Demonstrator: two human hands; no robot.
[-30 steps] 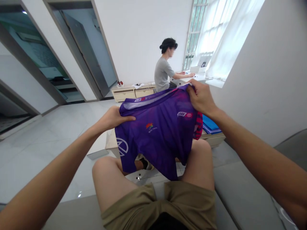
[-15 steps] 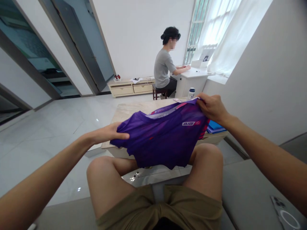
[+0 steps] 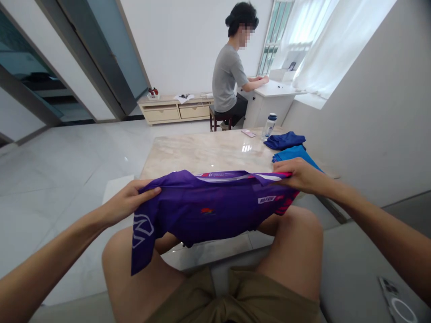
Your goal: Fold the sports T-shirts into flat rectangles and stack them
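Note:
A purple sports shirt (image 3: 215, 211) with pink trim and a white "BIG" print is stretched out in front of me, above my knees. My left hand (image 3: 129, 197) pinches it at one shoulder, thumb on top, and a sleeve with a white outline logo droops below. At the other shoulder, by the pink and white edge, my right hand (image 3: 296, 175) has its fingers closed on the fabric. The collar faces away from me, and the lower part of the shirt hangs between my thighs.
Beyond the shirt stands a marble-look table (image 3: 188, 152). On it are a blue folded cloth (image 3: 296, 154), a dark blue cloth (image 3: 285, 140), a bottle (image 3: 269, 127) and a phone (image 3: 248, 133). Another phone (image 3: 399, 300) lies on the seat at right. A person (image 3: 229, 76) sits at a white desk.
Both hands have come lower in view and spread apart, pulling the shirt wider and flatter. Its left sleeve now hangs down. My view has tilted downward, showing more of the table.

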